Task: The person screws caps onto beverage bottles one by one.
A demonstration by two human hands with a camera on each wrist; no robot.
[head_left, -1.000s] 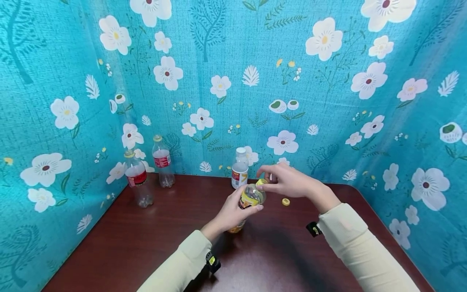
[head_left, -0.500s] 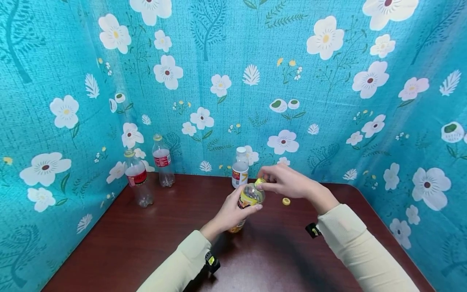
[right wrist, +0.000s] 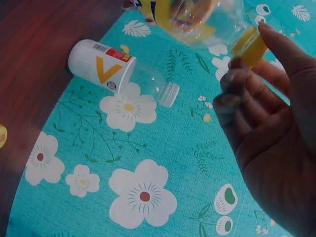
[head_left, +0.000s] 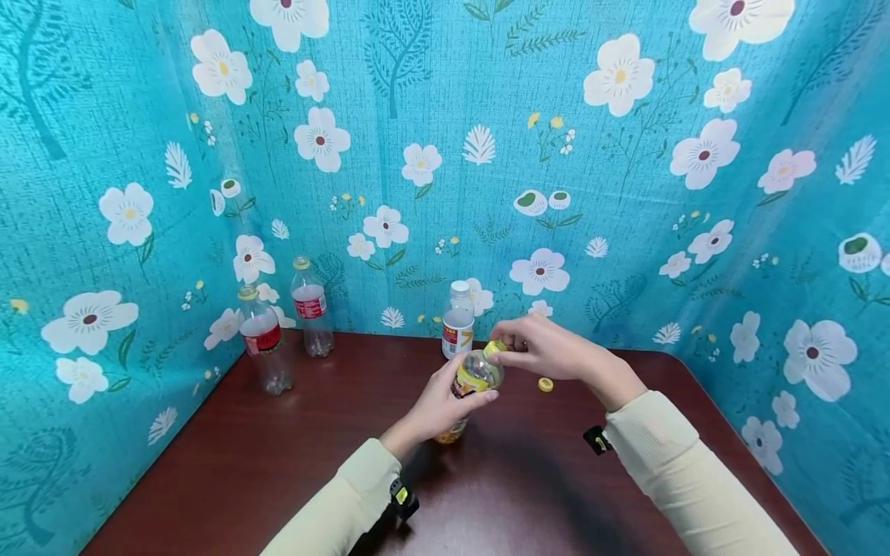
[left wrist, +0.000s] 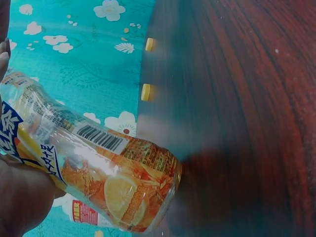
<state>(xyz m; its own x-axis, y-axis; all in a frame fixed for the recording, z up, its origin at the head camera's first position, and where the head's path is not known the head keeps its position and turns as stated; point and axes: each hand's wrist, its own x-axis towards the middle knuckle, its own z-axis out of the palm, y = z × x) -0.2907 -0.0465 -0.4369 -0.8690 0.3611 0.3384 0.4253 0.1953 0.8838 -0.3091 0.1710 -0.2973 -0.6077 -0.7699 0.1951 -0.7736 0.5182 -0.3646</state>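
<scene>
My left hand (head_left: 439, 401) grips a clear plastic drink bottle (left wrist: 113, 168) round its upper body; its label is yellow and orange with a lemon slice. The bottle leans to the right, its neck toward my right hand (head_left: 549, 349). Thumb and fingers of that hand pinch the yellow cap (right wrist: 251, 45) at the bottle's mouth. The cap is at the neck in the right wrist view; how tightly it sits I cannot tell. Past the hands stands a bottle with a white label and white cap (head_left: 457, 320).
Two bottles with red labels, a nearer one (head_left: 263, 340) and a farther one (head_left: 310, 305), stand at the back left with yellow caps on. A loose yellow cap (head_left: 545, 384) lies right of my hands; a second loose cap (left wrist: 149, 44) shows in the left wrist view. Patterned blue cloth (head_left: 417, 193) encloses the dark table (head_left: 313, 440).
The bottle and both hands have shifted very slightly left. My right fingers stay on the yellow cap and my left hand keeps its grip.
</scene>
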